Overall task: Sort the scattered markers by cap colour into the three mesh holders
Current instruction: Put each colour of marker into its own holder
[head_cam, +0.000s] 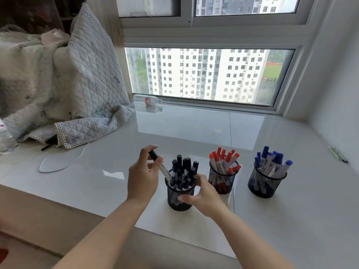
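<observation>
The black holder [179,193] is the landmark: it stands leftmost of the three mesh holders on the table [291,220], packed with black-capped markers standing cap up.

Just left of it and slightly above its rim, the left hand [142,177] pinches a black-capped marker [161,167] between thumb and fingers. The marker's long axis is tilted: the cap points up and away to the left, above the hand, while the white barrel slants down to the right, its lower end at the near-left edge of the holder's mouth, seemingly just inside the rim. The coming move turns on that slant, I judge: the barrel needs to swing more upright and slide down among the crowded markers, with little free room left.

On the holder's right and front, the right hand [202,195] wraps its side wall, fingers curled round the mesh, apparently steadying it. Both hands are close, but the left hand alone carries the marker.

Right of the black holder, near but apart, stands the red holder [221,179], filled with red-capped markers. Further right, well apart, is the blue holder [265,183] with blue-capped ones.

No loose markers show on the table near the holders, so this looks like one of the last to place.
</observation>
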Available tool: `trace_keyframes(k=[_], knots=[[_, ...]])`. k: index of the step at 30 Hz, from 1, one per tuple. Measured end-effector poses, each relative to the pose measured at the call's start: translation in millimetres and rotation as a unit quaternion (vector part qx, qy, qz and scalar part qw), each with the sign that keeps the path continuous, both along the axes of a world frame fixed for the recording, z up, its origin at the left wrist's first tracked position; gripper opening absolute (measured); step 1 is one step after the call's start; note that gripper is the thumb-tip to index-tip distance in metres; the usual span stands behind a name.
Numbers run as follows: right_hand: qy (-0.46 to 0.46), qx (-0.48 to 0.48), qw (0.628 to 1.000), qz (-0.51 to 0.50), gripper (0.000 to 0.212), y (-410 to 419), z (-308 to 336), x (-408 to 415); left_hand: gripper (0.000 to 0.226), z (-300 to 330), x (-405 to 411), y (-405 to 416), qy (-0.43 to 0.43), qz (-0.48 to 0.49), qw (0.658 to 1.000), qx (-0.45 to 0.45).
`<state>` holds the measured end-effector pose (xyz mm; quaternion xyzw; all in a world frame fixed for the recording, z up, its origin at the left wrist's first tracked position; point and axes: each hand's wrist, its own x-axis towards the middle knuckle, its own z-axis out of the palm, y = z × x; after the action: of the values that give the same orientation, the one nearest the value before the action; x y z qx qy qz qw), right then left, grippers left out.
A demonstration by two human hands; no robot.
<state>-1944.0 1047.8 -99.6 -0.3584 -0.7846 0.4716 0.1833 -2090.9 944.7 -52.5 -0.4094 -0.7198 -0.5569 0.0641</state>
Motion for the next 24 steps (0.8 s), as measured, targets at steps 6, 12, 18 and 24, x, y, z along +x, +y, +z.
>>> trace_keyframes(k=[6,12,18,24], knots=[[0.035,-0.022,0.999,-0.019,0.071,-2.6,-11.0,-7.1,0.015,-19.3,-1.4,-4.7,0.037,-0.031,0.997,-0.058],[0.045,-0.019,0.999,-0.018,0.066,-5.5,-11.3,-6.1,0.019,-30.5,-1.9,-5.2,0.022,-0.061,0.996,-0.055],[0.047,-0.024,0.998,-0.026,0.062,-7.1,-12.4,-5.8,0.024,-29.5,0.3,-8.4,-0.021,-0.084,0.993,-0.081],[0.044,-0.017,0.998,-0.031,0.061,-8.8,-12.9,-2.8,0.05,-32.7,8.9,-14.9,-0.122,-0.154,0.975,-0.107]])
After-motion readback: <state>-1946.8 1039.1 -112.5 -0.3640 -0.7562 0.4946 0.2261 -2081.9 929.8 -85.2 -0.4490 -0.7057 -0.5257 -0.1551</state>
